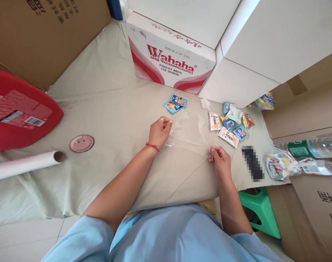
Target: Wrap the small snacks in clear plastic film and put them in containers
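Observation:
A clear plastic bag (189,133) lies stretched between my two hands on the cloth-covered table. My left hand (159,131) pinches its left edge, a red string bracelet round the wrist. At its near right corner, my right hand (219,158) grips the film between thumb and fingers. Just beyond my left hand lie blue snack packets (175,103), overlapping each other. To the right of the bag is a loose group of small snack packets, among them a white packet (214,121) and a second white packet (228,137). A crumpled bit of clear plastic (206,104) sits beyond the bag.
A Wahaha water carton (171,54) stands at the back against white boxes (242,72). On the left are a red jug (24,109), a white roll (26,165) and a pink round lid (82,143). Plastic bottles (313,147) lie at right, above a green stool (260,209).

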`<state>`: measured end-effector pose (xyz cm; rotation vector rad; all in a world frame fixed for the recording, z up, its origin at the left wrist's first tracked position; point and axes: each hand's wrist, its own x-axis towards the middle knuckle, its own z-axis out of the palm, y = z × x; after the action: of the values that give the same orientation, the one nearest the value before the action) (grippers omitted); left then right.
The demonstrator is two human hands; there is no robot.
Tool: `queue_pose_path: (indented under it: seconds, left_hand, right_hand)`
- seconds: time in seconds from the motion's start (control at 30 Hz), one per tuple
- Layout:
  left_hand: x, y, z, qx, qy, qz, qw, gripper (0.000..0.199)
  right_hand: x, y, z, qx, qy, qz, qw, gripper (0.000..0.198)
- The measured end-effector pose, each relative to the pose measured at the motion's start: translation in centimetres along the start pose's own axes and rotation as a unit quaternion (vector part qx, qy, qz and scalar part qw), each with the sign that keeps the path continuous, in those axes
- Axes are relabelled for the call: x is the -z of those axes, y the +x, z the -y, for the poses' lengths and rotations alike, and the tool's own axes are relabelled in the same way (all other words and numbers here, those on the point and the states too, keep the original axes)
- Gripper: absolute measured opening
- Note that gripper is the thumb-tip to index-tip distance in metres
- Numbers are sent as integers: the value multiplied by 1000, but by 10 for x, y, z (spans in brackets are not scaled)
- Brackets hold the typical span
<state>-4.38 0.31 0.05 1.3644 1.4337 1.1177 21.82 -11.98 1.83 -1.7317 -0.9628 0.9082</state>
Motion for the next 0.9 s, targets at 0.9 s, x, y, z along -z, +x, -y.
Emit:
queue_pose_path:
  seconds: [0.9]
  left_hand:
    - [74, -99, -5, 162, -93, -93, 978, 42]
  right_hand:
    - [-8, 11, -2, 65, -98, 76, 990, 34]
